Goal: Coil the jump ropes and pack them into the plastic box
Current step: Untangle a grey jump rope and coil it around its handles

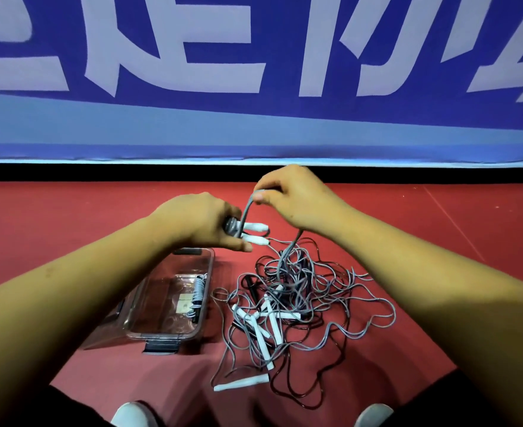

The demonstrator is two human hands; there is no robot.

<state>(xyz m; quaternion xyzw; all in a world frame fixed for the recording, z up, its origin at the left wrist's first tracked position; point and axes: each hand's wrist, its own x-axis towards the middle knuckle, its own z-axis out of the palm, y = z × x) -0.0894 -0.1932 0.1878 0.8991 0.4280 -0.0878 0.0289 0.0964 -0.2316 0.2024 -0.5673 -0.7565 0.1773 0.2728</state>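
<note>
My left hand (201,221) grips two white jump-rope handles (255,232) held side by side, with grey cord wound round them near my fingers. My right hand (294,195) pinches the same grey cord (244,211) just above, and the cord runs down to a tangled pile of jump ropes (297,306) with grey and dark cords and white handles on the red floor. A clear plastic box (149,306) stands open left of the pile, below my left forearm. One coiled rope (197,292) lies inside it along its right wall.
A loose white handle (241,383) lies on the red floor (69,217) in front of the pile. A blue banner with pale lettering (254,72) closes off the far side. My shoe tips (132,414) show at the bottom edge.
</note>
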